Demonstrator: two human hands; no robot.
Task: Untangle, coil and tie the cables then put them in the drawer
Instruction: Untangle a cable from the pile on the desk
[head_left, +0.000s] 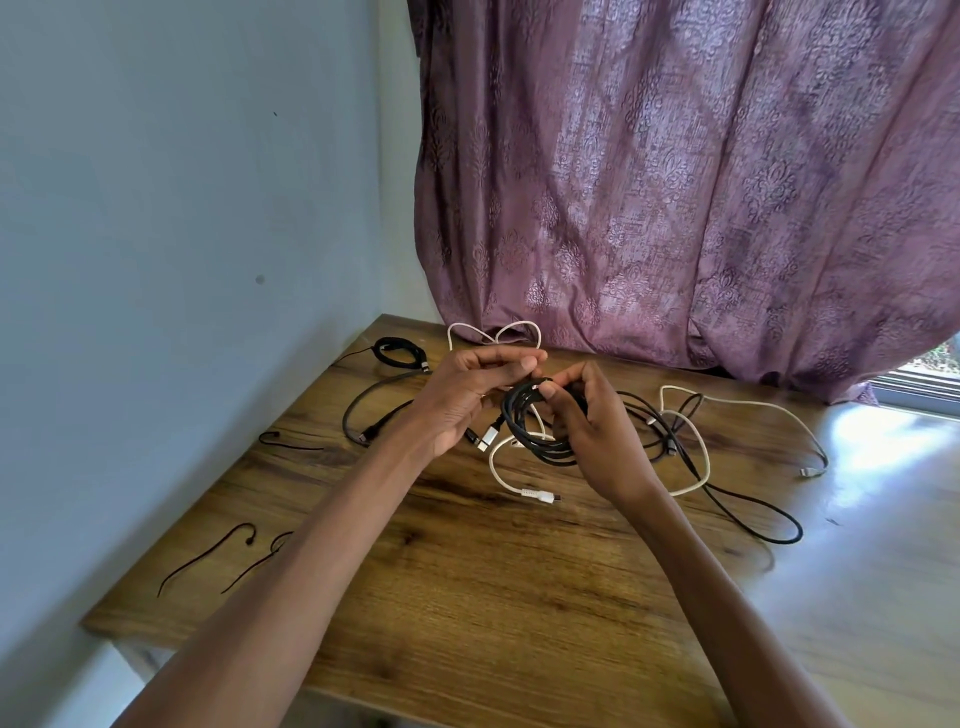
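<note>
two bare forearms reach in from the bottom edge, one on each side, and meet over the middle of the wooden surface (519, 597). the right hand (592, 431) has its fingers curled round a black cable coil (524, 426), several loops held just above the wood, with a silver usb plug (485, 439) hanging from the coil's left side. the left hand (467, 395) is raised beside it, its fingers bent and pinching together at the top of the coil; what they pinch is too small to make out for certain, though it looks like the cable's end. under the hands lies one white cable (511, 478), its white plug (540, 496) pointing right. to the right sits a loose tangle (680, 431) of one black cable and one pale cable crossing each other, the black one trailing out into a long loop (769, 530) towards the near right. at the far left corner rests a second black coil (397, 353), already wound. near it one dark grey cable (363, 405) curves across the wood. at the far edge one pale pink cable (493, 332) makes two loops against the purple patterned curtain (675, 182). three thin black ties show on the left side: one short tie (288, 441) by the wall, and two long ties (208, 556) near the front corner, the second partly hidden by the left forearm. the pale blue wall (182, 208) fills the left.
</note>
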